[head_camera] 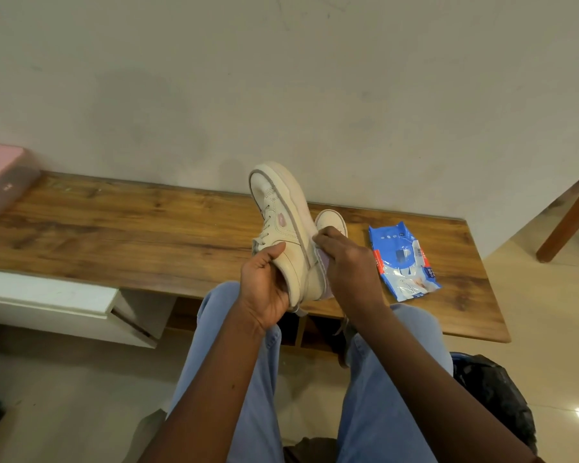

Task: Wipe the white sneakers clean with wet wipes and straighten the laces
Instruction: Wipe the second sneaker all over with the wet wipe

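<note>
Bench (147,235) carries the second shoe (331,220), at 1 o'clock of the raised shoe (288,228) and mostly hidden behind my right hand (348,265). Left hand (264,292) clamps the heel, toe up; hard scrubbing could twist it loose. Pack (403,262) lies at 3 o'clock. Right fingers pinch the wipe (323,260) against the sole edge; it is largely covered, soiling unreadable.
</note>
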